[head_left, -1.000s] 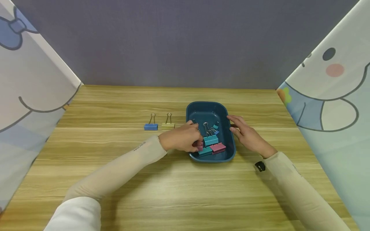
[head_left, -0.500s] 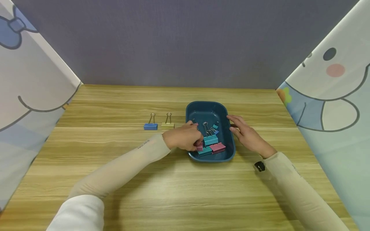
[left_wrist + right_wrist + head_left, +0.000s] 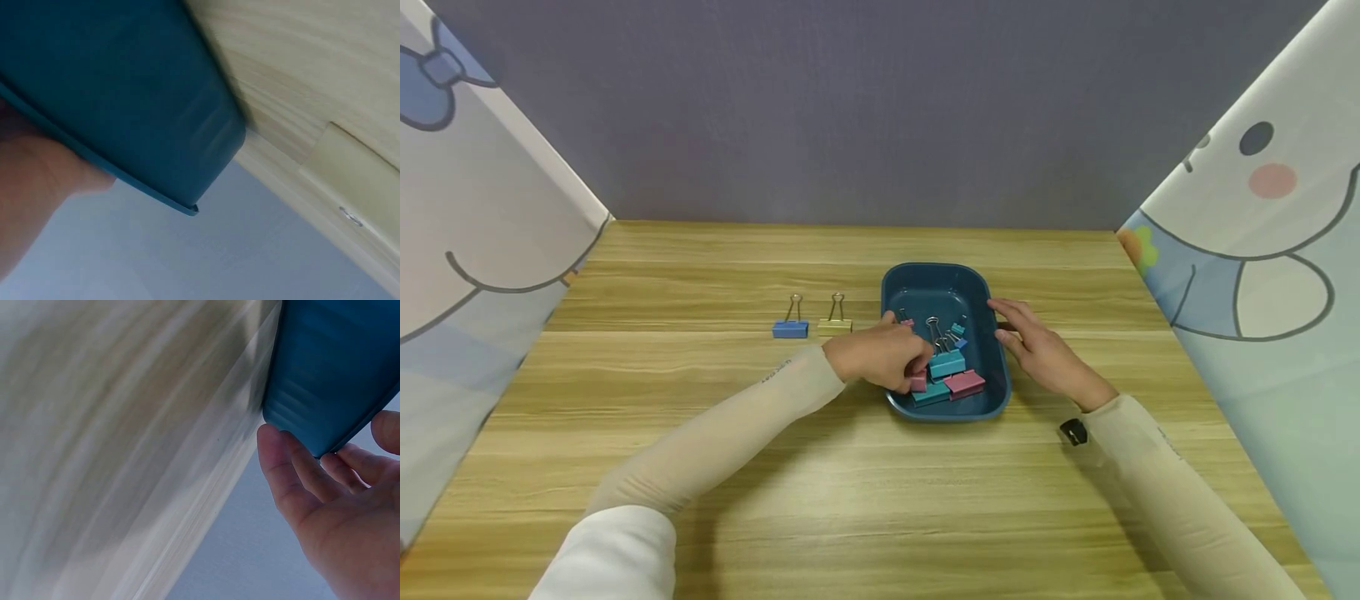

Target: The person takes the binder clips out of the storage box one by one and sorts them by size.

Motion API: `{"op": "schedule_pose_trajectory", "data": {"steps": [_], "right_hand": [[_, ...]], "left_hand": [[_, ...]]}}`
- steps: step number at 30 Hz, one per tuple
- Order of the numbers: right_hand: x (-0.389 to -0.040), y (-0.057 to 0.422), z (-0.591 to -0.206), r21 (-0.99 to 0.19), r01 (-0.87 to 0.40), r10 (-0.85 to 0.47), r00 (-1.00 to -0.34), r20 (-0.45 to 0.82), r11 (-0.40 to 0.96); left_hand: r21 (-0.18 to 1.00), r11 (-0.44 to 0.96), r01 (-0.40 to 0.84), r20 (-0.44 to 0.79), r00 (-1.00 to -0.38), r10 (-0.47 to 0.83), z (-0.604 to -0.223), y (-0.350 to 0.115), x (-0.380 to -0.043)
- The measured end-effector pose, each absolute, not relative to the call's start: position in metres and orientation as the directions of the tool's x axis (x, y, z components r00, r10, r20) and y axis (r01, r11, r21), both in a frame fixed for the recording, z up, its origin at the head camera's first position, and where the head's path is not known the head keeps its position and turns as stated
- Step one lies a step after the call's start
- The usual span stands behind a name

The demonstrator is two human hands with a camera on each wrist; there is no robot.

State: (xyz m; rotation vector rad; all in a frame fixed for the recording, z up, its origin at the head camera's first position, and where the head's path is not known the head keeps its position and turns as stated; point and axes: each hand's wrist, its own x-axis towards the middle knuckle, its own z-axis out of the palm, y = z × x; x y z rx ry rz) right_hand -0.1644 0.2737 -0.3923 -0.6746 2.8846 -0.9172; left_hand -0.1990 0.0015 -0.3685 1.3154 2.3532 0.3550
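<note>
My left hand (image 3: 883, 357) reaches over the near left side of a dark blue tray (image 3: 936, 283). Thumb and fingers pinch a pink binder clip (image 3: 918, 382), partly hidden by the hand. Beside it in the tray lie a teal binder clip (image 3: 947, 363), another teal one (image 3: 932, 394) and a second pink one (image 3: 965, 383). Farther back are tiny clips (image 3: 958, 335) in teal and blue. My right hand (image 3: 1045, 354) rests at the tray's right wall, its fingers extended; the right wrist view shows these fingers (image 3: 294, 469) along the tray's outside.
Left of the tray, a blue binder clip (image 3: 791, 330) and a yellow one (image 3: 835, 327) stand side by side on the wooden table (image 3: 865, 500), handles pointing away. A grey panel (image 3: 865, 117) closes off the back, and printed cloth walls (image 3: 1285, 225) flank the table.
My left hand has shifted slightly right, bringing the pink clip a little more into sight. The right hand stays at the tray wall.
</note>
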Motion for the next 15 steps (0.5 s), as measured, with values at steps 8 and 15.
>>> {"op": "schedule_pose_trajectory", "data": {"steps": [8,15], "right_hand": [[-0.1644,0.2742,-0.3925,-0.561,-0.395,-0.419,-0.903,0.092,0.728],[-0.1641,0.2748,-0.3929,-0.566,-0.400,-0.425,-0.900,0.095,0.721]], "left_hand": [[0.412,0.488,0.769,-0.168,-0.463,0.870,-0.3725,0.0002,-0.2001],[0.404,0.429,0.808,-0.043,-0.451,0.891,-0.3697,-0.0019,-0.1993]]}}
